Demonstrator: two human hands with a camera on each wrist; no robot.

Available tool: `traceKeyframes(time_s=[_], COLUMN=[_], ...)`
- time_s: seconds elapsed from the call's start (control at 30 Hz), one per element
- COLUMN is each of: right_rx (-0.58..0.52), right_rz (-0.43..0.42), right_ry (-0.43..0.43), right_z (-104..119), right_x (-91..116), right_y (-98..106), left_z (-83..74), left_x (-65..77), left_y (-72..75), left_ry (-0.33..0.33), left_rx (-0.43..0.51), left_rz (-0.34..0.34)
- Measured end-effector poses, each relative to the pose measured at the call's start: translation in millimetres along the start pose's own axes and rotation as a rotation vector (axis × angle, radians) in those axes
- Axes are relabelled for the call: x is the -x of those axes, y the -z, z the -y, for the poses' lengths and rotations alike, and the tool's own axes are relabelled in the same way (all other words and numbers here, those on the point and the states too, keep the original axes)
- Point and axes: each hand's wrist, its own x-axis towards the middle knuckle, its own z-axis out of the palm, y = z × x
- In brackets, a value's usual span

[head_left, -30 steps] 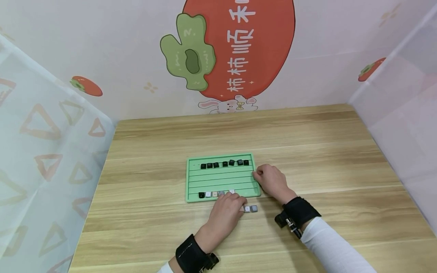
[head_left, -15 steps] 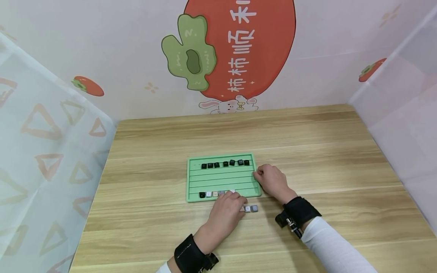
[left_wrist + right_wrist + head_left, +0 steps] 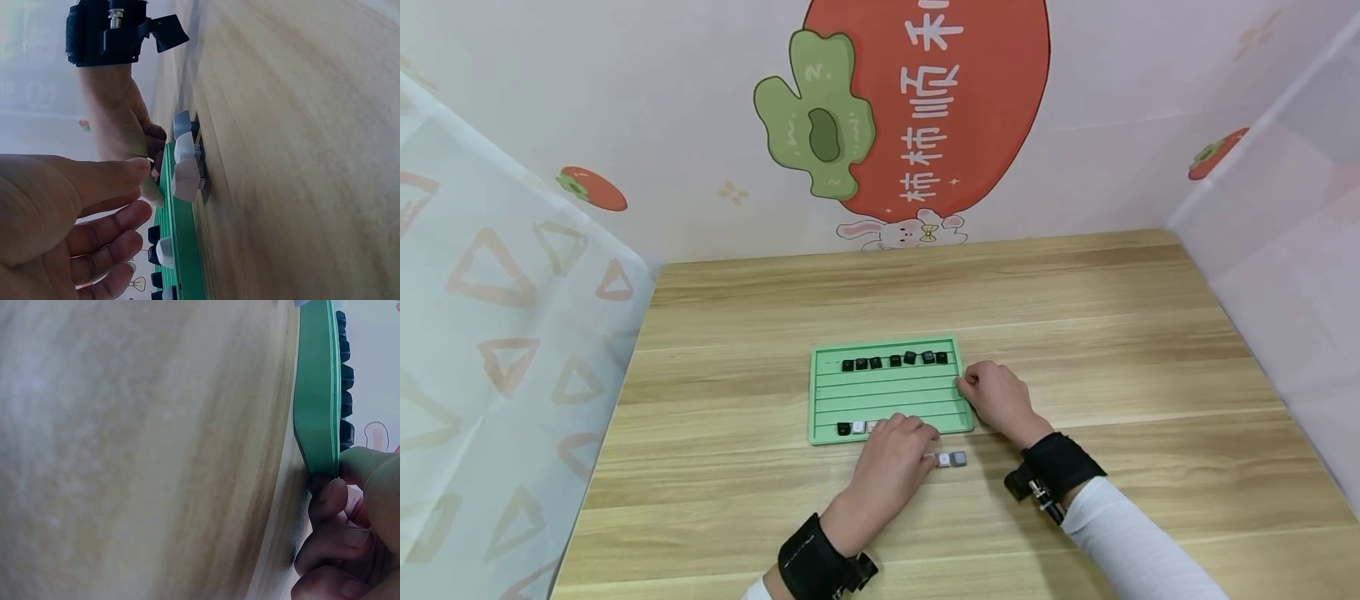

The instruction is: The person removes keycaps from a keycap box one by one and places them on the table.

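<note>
A green ridged tray (image 3: pixel 887 393) lies on the table with black keycaps (image 3: pixel 895 361) along its far row. Along its near row sit a black keycap (image 3: pixel 844 429) and a white keycap (image 3: pixel 858 427), and my left hand (image 3: pixel 887 467) covers the rest. In the left wrist view my left thumb (image 3: pixel 125 175) meets the forefinger and the other fingers curl loosely; I cannot tell whether a keycap is between them. My right hand (image 3: pixel 1000 400) pinches the tray's right edge, thumb on top and fingers beneath in the right wrist view.
Just in front of the tray, loose keycaps (image 3: pixel 185 149) stand in a short row on the wooden table (image 3: pixel 715 467), partly behind my left hand in the head view. A printed wall (image 3: pixel 700 125) rises behind the table, and pale sheets (image 3: pixel 512 350) hang at both sides.
My left hand has shifted slightly up and left over the near row, hiding the grey and white keycaps that showed at its fingertips. My right hand stays at the tray edge.
</note>
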Motion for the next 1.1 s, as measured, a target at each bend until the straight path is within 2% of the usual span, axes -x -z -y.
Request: traceKeyframes(time_s=[0.53, 1.1], right_rx=[0.001, -0.002], right_rz=[-0.001, -0.013], right_ry=[0.01, 0.013], right_z=[-1.8, -3.4], right_x=[0.6, -0.4], right_y=[-1.0, -3.9], left_z=[10.5, 19.7], left_x=[-5.2, -10.6], left_y=[5.6, 3.0], left_ry=[0.04, 0.102], left_rx=[0.016, 0.024], left_rz=[-0.034, -0.071])
